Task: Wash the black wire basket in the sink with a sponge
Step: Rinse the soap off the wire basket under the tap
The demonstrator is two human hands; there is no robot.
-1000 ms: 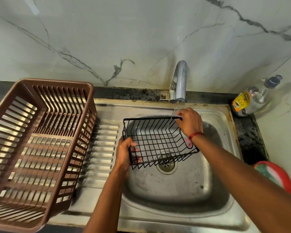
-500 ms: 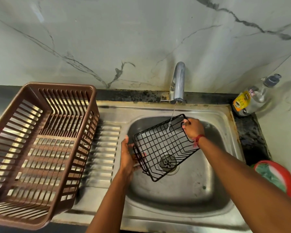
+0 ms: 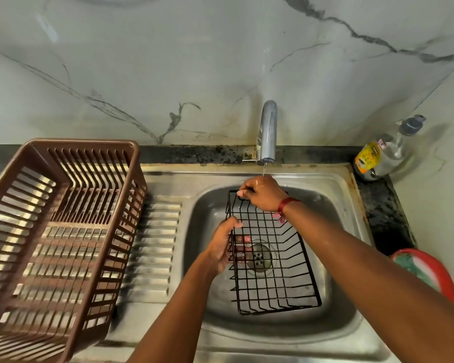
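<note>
The black wire basket (image 3: 273,268) hangs over the bowl of the steel sink (image 3: 333,195), its long side running toward me, above the drain. My left hand (image 3: 224,247) grips its left rim, with fingers showing through the wires. My right hand (image 3: 262,193) holds the far rim just under the tap (image 3: 268,132). A thin stream of water falls from the tap onto my right hand. No sponge is in either hand.
A brown plastic dish rack (image 3: 53,231) stands on the ribbed drainboard (image 3: 155,239) at the left. A clear soap bottle (image 3: 385,150) lies at the back right corner. A red dish (image 3: 430,271) with a green scrub pad sits on the right counter.
The basket has turned clockwise and dropped lower in the bowl, long side now pointing toward me. My right hand moved left under the tap stream; my left hand shifted along the left rim.
</note>
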